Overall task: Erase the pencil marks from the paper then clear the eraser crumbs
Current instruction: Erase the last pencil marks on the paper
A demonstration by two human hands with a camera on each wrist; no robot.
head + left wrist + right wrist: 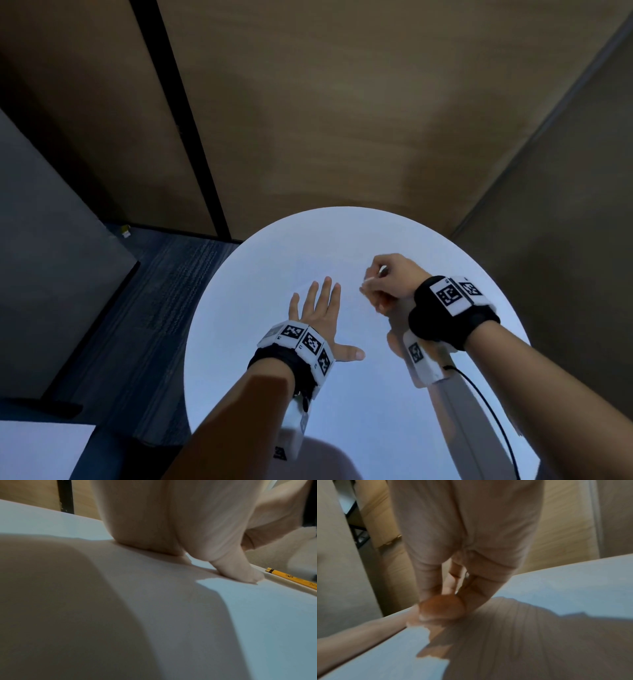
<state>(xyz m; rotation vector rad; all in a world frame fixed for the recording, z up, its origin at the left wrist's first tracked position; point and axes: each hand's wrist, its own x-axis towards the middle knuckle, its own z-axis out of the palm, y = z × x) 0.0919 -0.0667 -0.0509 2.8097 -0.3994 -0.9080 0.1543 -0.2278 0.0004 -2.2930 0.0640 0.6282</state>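
Note:
The white paper [352, 318] lies on the round white table [267, 267], hard to tell from it; no marks or crumbs show. My left hand [318, 308] lies flat on the sheet, fingers spread and the thumb out to the right. In the left wrist view the thumb [240, 572] presses on the paper [257, 615]. My right hand [383, 284] hovers just right of it, its fingers curled around a small pale piece, apparently the eraser [369, 280]. The right wrist view is blurred and shows only the curled right hand [462, 547].
A yellow pencil [291, 579] lies just past the paper's edge, right of the thumb; the head view does not show it. A black cable [493, 411] trails from my right wrist. Wooden wall panels [342, 120] stand behind the table and blue carpet [154, 308] lies to the left.

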